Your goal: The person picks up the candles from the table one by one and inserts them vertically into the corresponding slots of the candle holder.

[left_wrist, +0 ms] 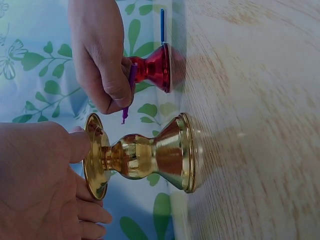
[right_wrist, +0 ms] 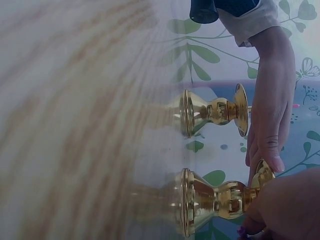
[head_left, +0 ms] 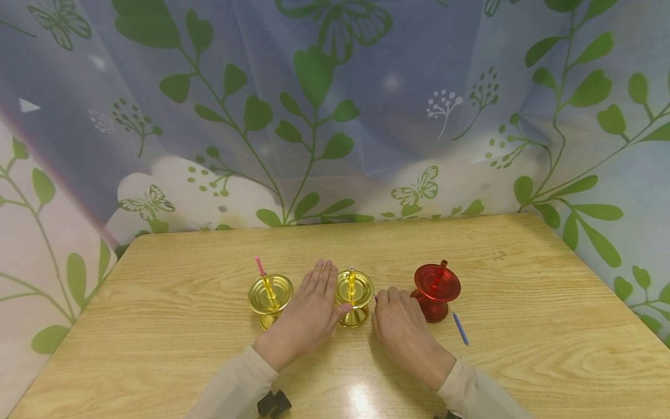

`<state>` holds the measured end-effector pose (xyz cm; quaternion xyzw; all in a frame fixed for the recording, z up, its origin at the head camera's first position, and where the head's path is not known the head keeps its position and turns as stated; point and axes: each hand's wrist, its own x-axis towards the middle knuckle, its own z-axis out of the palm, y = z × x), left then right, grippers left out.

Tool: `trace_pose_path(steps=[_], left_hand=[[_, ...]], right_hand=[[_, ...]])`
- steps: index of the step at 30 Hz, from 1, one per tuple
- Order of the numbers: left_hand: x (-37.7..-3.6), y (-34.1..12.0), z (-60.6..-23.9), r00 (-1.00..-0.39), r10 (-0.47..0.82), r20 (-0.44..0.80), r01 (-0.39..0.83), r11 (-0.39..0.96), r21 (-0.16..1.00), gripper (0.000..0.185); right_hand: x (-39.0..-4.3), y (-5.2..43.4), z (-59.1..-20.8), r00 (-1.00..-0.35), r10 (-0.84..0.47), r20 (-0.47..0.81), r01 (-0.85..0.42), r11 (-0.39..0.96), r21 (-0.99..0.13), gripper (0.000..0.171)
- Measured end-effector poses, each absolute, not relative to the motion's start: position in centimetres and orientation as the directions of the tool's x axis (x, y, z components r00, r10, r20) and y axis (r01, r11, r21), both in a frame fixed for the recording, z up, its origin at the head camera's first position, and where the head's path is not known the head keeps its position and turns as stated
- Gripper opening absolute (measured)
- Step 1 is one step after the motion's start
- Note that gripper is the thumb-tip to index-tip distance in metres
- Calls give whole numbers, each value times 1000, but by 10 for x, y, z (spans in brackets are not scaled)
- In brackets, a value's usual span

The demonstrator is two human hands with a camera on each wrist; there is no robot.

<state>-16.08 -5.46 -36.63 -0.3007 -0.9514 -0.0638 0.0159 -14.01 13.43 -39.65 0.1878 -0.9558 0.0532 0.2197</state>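
Observation:
In the head view my left hand [head_left: 306,311] lies with straight fingers along the left side of the middle gold candle holder [head_left: 354,315], the thumb at the front of its dish. In the left wrist view that thumb overlaps the dish rim. Just right of this holder, my right hand [head_left: 403,323] pinches a purple candle [left_wrist: 132,77], mostly hidden from above by the fingers. Left of my left hand stands another gold candle holder [head_left: 260,295], with a pink candle [head_left: 260,266] upright and slightly tilted in it.
A red candle holder [head_left: 435,308] stands right beside my right hand, its centre tube without a candle. Farther right, a blue candle [head_left: 460,328] lies on the wooden table [head_left: 523,361]. A patterned curtain [head_left: 366,116] hangs behind the table's far edge.

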Motion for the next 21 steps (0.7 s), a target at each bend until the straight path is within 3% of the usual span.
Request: trace_pose_path(steps=[21], left_hand=[[-160,-55,-366,-821,567,66,571,814,109,72]], right_hand=[[-139,134,-392,-847,-331,416,-371,929,-15,20]])
